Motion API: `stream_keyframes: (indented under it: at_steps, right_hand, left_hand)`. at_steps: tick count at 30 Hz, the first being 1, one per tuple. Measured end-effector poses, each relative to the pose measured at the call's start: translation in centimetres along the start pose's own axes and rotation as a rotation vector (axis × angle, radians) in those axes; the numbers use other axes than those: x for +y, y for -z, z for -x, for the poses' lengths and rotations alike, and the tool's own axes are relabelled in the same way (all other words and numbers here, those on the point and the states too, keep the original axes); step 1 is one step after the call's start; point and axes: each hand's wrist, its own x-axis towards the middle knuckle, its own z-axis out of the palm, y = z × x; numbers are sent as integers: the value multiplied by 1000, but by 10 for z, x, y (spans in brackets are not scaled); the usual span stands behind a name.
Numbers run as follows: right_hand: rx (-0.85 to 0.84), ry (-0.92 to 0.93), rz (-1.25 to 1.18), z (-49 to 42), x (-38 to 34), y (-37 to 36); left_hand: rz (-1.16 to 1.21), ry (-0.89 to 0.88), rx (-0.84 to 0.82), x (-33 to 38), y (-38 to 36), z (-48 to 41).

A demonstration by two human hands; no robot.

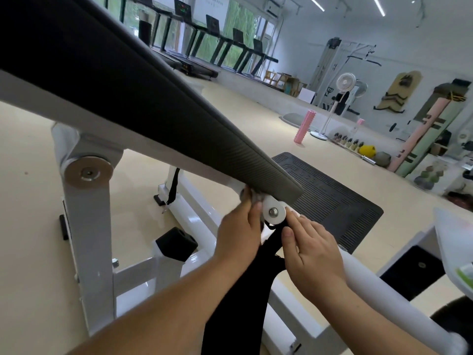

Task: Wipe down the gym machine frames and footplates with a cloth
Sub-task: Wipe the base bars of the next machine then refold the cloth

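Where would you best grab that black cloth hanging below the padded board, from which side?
I'd take the black cloth by its narrow upper part, just under the white pivot disc, from the near side: there it bunches thin enough for a grip; lower it fans wide.

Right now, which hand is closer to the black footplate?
Right. The right hand is just beside the footplate; the left hand is farther left, beyond the white pivot cap.

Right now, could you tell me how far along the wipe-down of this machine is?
Done: no wipe marks show, so I cannot tell. In hand: the left hand and right hand meet the black cloth at the white roller. Left, probably: the ribbed footplate and lower frame.
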Motion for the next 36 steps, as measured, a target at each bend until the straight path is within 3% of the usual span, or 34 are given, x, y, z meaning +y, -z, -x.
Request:
stream_keyframes:
  at_steps: [8, 10, 13, 16, 18, 21, 27, 33, 36]
  right_hand:
    - [-81, -18, 107, 23, -11, -15]
    - [-62, -3, 36, 49, -22, -21]
    - [-30, 239, -85, 84, -38, -38]
    - [-138, 341, -194, 88, -55, -52]
    - [-329, 256, -310, 87, -77, -64]
    - [-586, -49, -609, 86, -107, -95]
    - [-895, -683, -1243, 114, -154, -135]
    - [-886, -718, -1565, 111, -160, -162]
    - [-700, -740, -1474, 109, -164, -179]
  left_hand:
    - [-68, -128, -150, -31, 12, 64]
    - [-70, -74, -107, -47, 30, 79]
    - [51, 38, 92, -62, 46, 99]
    - [38, 165, 187, -91, 61, 115]
    - [-60, 237, 125, -114, 75, 128]
    - [-121, 309, 107, -137, 92, 143]
    - [13, 426, 14, -147, 111, 146]
    - [-50, 320, -131, -154, 129, 146]
    - [-105, 340, -106, -173, 134, 149]
